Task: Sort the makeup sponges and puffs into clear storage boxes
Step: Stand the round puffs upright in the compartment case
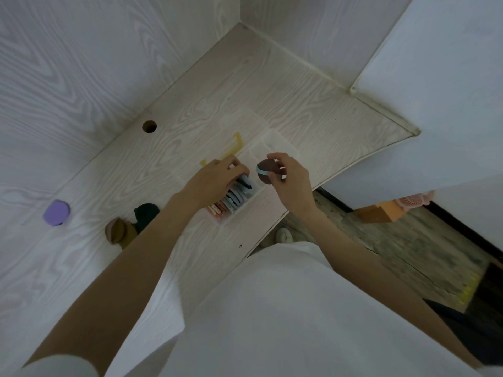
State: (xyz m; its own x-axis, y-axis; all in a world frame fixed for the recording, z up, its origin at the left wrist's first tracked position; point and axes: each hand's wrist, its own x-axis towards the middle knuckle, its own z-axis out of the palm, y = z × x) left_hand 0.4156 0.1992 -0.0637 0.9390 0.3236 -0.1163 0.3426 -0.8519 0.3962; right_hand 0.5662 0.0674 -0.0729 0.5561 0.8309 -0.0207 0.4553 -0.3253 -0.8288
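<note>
Here, far to your left on the pale wood-grain desk (81, 268), a purple puff (56, 212) lies by itself, well apart from everything else. Further right sit a brown puff (117, 230) with a pinkish edge and, just behind it, a dark green puff (146, 213); your left forearm crosses in front of both. A round cable hole (149, 126) shows in the desk near the back wall.

Your left hand (217, 178) reaches into the clear storage box (239, 197), its fingers curled down onto the row of puffs (234, 198) standing on edge inside; it seems to pinch the dark one at the far end, though the fingers hide the contact. A yellow strip (234, 148) lies on the desk just behind that hand.

Your right hand (290, 176) holds a dark brown puff (268, 171) with a light blue ribbon, gripped between thumb and fingertips, raised just beside the box's right side. A second clear box (272, 142) sits beyond, touching or nearly touching the first.
</note>
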